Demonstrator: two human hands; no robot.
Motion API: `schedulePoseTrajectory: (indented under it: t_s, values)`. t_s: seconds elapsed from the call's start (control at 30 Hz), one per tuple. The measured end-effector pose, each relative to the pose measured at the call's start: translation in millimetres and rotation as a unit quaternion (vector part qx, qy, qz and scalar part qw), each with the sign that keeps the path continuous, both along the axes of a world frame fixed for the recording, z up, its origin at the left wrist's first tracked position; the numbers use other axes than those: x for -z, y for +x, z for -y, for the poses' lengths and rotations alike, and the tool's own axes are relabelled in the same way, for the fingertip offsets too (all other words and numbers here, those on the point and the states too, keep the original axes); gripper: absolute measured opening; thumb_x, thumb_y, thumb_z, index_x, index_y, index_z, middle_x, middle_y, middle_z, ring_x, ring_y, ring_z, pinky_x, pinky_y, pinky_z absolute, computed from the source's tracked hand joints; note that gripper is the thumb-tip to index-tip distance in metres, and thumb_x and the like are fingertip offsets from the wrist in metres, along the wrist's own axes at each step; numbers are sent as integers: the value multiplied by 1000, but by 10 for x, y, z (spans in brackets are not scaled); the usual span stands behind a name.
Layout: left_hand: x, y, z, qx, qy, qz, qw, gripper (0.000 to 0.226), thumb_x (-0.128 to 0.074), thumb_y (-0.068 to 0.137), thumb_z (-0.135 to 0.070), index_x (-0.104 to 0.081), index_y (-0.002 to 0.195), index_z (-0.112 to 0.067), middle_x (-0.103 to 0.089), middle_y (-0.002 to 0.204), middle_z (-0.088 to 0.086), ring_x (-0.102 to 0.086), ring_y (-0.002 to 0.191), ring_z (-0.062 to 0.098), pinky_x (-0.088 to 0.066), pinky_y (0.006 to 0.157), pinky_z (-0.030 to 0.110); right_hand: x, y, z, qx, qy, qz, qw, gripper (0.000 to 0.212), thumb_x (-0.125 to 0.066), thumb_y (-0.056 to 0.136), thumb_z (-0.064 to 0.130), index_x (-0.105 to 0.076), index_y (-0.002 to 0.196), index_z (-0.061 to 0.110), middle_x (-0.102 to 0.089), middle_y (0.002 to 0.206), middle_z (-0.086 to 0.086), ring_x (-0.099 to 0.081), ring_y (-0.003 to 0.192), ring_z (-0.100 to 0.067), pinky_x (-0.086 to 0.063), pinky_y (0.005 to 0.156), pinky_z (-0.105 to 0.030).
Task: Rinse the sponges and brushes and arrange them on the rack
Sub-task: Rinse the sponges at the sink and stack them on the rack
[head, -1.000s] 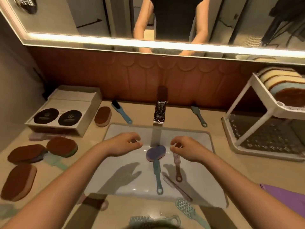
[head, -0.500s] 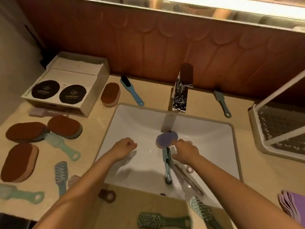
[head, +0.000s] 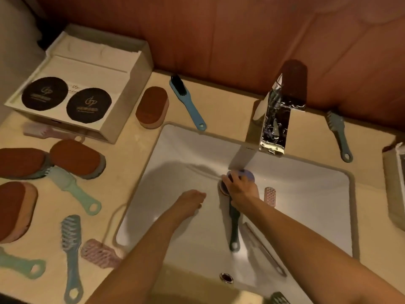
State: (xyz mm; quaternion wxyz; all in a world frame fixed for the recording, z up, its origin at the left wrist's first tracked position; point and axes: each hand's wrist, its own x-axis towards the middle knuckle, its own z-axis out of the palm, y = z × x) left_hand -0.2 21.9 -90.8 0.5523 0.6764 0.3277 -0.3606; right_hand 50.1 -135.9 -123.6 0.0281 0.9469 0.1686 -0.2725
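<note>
My right hand (head: 240, 190) grips a purple sponge (head: 247, 174) low in the white sink (head: 182, 150), just under the chrome tap (head: 274, 126). My left hand (head: 189, 204) hovers over the basin to its left, fingers loosely curled, holding nothing. A dark teal brush (head: 234, 229), a pink brush (head: 270, 196) and a thin pink brush (head: 265, 249) lie in the basin beside my right arm. Only a corner of the white rack (head: 397, 172) shows at the right edge.
Brown-topped sponges (head: 76, 159) and several teal and pink brushes (head: 71, 246) lie on the counter left of the sink. A white box (head: 83, 84) stands at the back left. A blue brush (head: 187, 104) and a teal brush (head: 338, 134) flank the tap.
The view tilted down and closer to the sink. My right hand reached forward and closed over the purple sponge. My left hand drifted slightly toward the middle of the basin.
</note>
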Motion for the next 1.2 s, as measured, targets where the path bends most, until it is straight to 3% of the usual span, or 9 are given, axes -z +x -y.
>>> schedulePoseTrajectory:
  t_s: [0.2, 0.27, 0.37, 0.47, 0.63, 0.9, 1.0, 1.1, 1.2]
  values:
    - [34, 82, 133, -48, -28, -50, 997, 7, -47, 94, -15, -50, 96, -9, -50, 80, 3, -44, 62, 11, -31, 53, 20, 160, 119, -29, -57, -15, 83, 995, 35, -50, 93, 21, -47, 126, 9, -51, 126, -14, -51, 112, -32, -45, 85, -37]
    - [22, 102, 139, -63, -39, -61, 995, 9, -49, 94, -17, -52, 97, -9, -53, 86, 5, -48, 66, 12, -35, 57, 21, 96, 150, -27, -72, 8, 155, 985, 34, -67, 82, 25, -56, 112, 13, -61, 108, -8, -61, 95, -28, -49, 78, -33]
    - [26, 77, 115, -81, -53, -63, 993, 22, -50, 94, -29, -56, 107, -11, -57, 101, 6, -55, 91, 19, -45, 79, 29, 20, 116, 39, 41, 166, 93, 981, 35, -62, 85, 23, -49, 117, 17, -56, 114, -3, -58, 102, -24, -46, 85, -31]
    - [83, 25, 43, -108, -90, -59, 988, 33, -51, 91, -47, -49, 110, -20, -56, 113, 4, -54, 112, 26, -42, 103, 44, -182, -17, 113, 159, 381, 46, 910, 54, -72, 79, 16, -46, 127, 16, -53, 121, -3, -55, 104, -17, -50, 84, -29]
    - [27, -25, -46, -232, -226, -32, 946, 62, -55, 87, -50, -31, 138, -24, -51, 133, 10, -54, 115, 28, -42, 100, 49, -570, -278, 134, 377, 587, -147, 701, 49, -65, 82, -1, -44, 122, 20, -54, 109, 10, -57, 98, -5, -53, 72, -14]
    - [-349, -136, -178, -220, -177, 97, 954, 43, -58, 90, -13, -49, 132, -9, -59, 126, 14, -58, 111, 27, -50, 87, 33, -835, -506, 90, 379, 617, -301, 620, 33, -65, 79, 21, -55, 108, 12, -59, 120, -9, -64, 106, -23, -55, 86, -33]
    - [-513, -171, -288, -162, -101, 177, 966, 41, -65, 85, -11, -55, 125, -15, -64, 119, 10, -61, 108, 24, -54, 84, 32, -939, -434, 18, 361, 570, -299, 674, 19, -56, 92, 28, -52, 106, 16, -62, 110, -9, -65, 98, -20, -56, 76, -26]
    - [-710, -148, -355, -68, -28, 260, 963, 39, -70, 82, -16, -58, 118, -21, -66, 113, 5, -63, 103, 22, -56, 85, 38, -1036, -366, -137, 288, 532, -294, 740, 43, -61, 88, 32, -41, 126, 31, -59, 115, 2, -62, 100, -17, -55, 78, -24]
    - [-893, -15, -416, -2, 33, 315, 949, 24, -61, 89, -24, -58, 113, -23, -64, 100, -6, -61, 93, 10, -51, 71, 21, -1138, -322, -320, 256, 545, -256, 756, 41, -61, 89, 24, -40, 124, 31, -56, 105, 13, -60, 92, -7, -52, 66, -12]
